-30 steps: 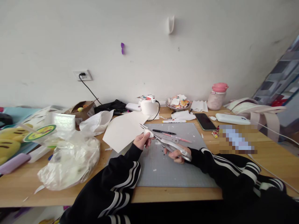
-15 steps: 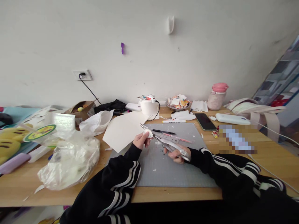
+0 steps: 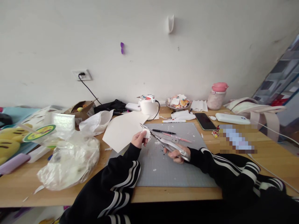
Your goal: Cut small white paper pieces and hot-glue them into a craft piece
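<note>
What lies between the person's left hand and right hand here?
In the head view, the scissors reach from the right hand toward the small white paper in the left hand.

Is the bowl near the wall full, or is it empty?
Full: the bowl holds white and coloured scraps heaped above its rim.
</note>
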Tool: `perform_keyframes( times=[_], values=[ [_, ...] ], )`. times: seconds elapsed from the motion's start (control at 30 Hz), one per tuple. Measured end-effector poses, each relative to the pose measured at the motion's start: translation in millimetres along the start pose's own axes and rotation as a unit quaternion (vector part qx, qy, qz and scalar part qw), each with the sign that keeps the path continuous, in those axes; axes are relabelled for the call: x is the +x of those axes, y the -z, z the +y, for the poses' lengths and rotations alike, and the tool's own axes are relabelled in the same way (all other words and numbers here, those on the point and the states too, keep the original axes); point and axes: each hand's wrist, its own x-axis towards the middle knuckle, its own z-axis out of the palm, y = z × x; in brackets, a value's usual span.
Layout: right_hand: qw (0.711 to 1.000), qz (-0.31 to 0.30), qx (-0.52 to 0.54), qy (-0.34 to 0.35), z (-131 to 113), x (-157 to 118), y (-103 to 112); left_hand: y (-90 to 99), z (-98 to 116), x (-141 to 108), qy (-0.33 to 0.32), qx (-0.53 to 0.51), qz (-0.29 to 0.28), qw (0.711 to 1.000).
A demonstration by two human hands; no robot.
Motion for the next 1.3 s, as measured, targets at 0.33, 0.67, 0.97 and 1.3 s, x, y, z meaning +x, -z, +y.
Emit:
perform_keyframes(
  times=[0.33,0.67,0.97,1.3],
  values=[
    [0.999,-0.039,0.015,-0.021,-3.5,0.1,2.8,-2.1,5.4,-2.9,-0.015,0.014,0.018,1.0],
    [0.997,-0.073,0.022,-0.02,-1.5,1.7,7.6,-1.5,4.0,-4.1,-0.047,-0.001,-0.005,0.999],
    [0.997,-0.066,0.02,-0.018,-1.9,1.5,5.9,-0.9,4.0,-2.2,-0.035,-0.016,-0.015,0.999],
    [0.996,-0.078,0.019,-0.022,-1.8,2.2,7.4,1.1,3.0,-0.7,-0.035,-0.022,-0.012,0.999]
  ],
)
